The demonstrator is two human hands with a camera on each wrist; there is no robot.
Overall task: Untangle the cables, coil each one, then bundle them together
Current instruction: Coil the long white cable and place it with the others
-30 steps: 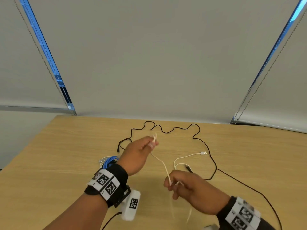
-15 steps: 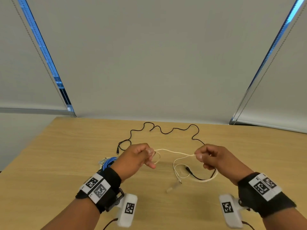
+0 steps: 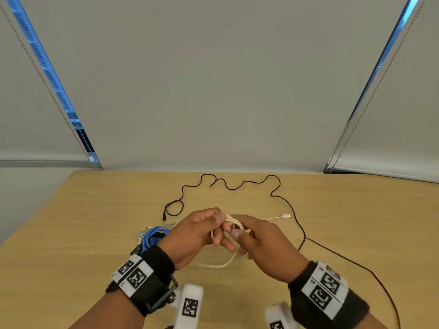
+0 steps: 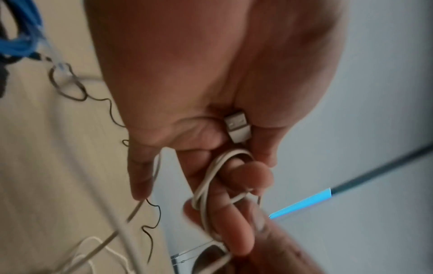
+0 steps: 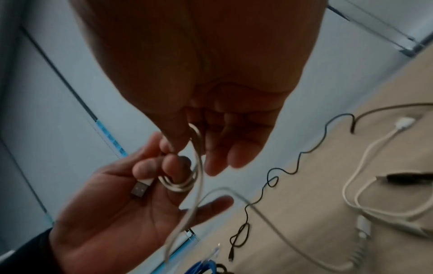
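- Nearest the viewer, over the tabletop: left hand and right hand, raised and meeting, each wrist in a black band with printed markers.
- Left hand: fingers curled round small loops of the cream cable; the cable's USB plug lies in its palm, and the turns wrap its fingers.
- Right hand: thumb and fingers pinch the same cream cable just beside the left fingertips; a slack loop hangs below both hands toward the tabletop.
- Left of the left wrist, on the tabletop: blue cable, lying as a bunched coil, partly hidden by the hand.
- Right of the hands, a little farther: white cable with its plug end lying flat.
- Farthest: black cable, uncoiled, snaking along the far tabletop edge, one end curling near the blue cable, the other running off to the near right.
- Behind the tabletop: grey roller blinds.
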